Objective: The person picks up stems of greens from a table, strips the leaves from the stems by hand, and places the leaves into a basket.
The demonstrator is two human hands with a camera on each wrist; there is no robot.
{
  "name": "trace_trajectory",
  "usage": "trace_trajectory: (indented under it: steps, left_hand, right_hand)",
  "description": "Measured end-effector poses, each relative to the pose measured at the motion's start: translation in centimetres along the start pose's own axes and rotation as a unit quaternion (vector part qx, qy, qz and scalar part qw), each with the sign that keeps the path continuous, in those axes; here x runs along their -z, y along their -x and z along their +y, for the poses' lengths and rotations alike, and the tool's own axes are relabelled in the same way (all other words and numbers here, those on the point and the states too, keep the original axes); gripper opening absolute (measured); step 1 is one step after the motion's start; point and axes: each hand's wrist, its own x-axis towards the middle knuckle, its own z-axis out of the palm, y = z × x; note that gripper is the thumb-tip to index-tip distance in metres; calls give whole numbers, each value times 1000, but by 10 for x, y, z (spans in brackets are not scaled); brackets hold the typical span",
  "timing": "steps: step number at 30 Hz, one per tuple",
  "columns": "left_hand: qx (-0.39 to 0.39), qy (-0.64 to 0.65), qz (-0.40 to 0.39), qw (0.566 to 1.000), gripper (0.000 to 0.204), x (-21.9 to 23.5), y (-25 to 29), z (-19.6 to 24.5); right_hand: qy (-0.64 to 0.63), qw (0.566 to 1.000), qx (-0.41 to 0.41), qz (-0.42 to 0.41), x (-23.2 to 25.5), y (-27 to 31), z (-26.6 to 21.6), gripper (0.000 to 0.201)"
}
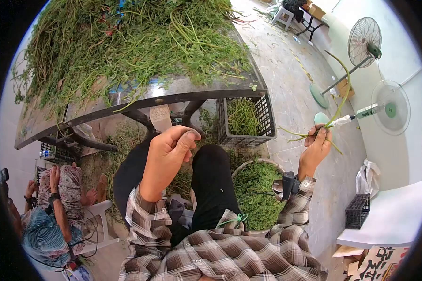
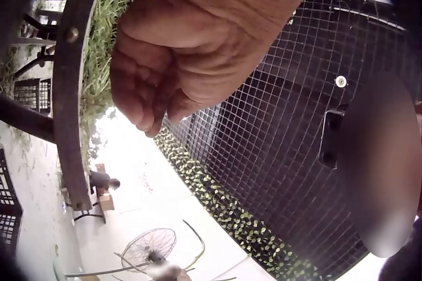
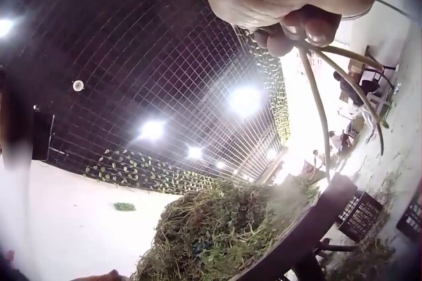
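My right hand [image 1: 318,142] pinches a few long green stems [image 1: 344,89] out to the right of my lap. One stem curves high above the fingers, and shorter ends poke out to the left and below. In the right wrist view, bare stems [image 3: 316,100] hang from the curled fingertips. My left hand [image 1: 171,149] is raised over my legs, apart from the stems, thumb laid against curled fingers. From the left wrist view, its fingers [image 2: 135,100] are bent in with nothing showing between them. A large heap of leafy green stalks [image 1: 140,47] covers the table ahead.
Beyond my knees is the dark table edge [image 1: 173,96]. A black crate [image 1: 246,138] of trimmed stems stands below it at right. Beside my right leg sits a round basket [image 1: 234,174] of leafy greens [image 1: 258,192]. Another person [image 1: 51,225] sits at left; a fan [image 1: 365,37] stands right.
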Motion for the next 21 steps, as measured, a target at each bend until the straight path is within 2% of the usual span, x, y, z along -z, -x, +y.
trace_trajectory:
  steps: [4, 6, 7, 9, 10, 12, 13, 16, 19, 21]
  left_hand:
    - [-2, 2, -2, 1000, 28, 1, -1, -3]
    - [-1, 2, -1, 1000, 28, 1, -1, -3]
    - [1, 1, -1, 1000, 28, 1, -1, -3]
    - [5, 12, 1, 1000, 27, 0, -1, -1]
    - [11, 22, 3, 1000, 27, 0, 0, 0]
    - [11, 23, 7, 1000, 26, 2, 0, 2]
    - [20, 26, 4, 999, 25, 2, 1, 2]
    - [11, 16, 8, 1000, 23, 3, 2, 1]
    - [9, 11, -1, 1000, 22, 3, 1, 0]
    - [16, 9, 1, 1000, 22, 4, 2, 1]
  right_hand:
    - [0, 1000, -4, 11, 1, -18, 27, 21]
    - [90, 996, -29, -3, -2, -33, 52, 20]
    - [89, 996, -28, -3, -5, -40, 69, 20]
    - [90, 981, -141, -97, -12, -52, 108, 24]
    - [85, 982, -136, -101, -12, -52, 122, 24]
    - [201, 946, -206, -150, -6, -48, 151, 33]
    - [217, 936, -212, -178, 1, -49, 167, 45]
    - [195, 941, -211, -178, -6, -36, 151, 41]
    - [187, 954, -173, -158, -18, -35, 127, 31]
    - [136, 965, -151, -168, -32, -42, 104, 28]
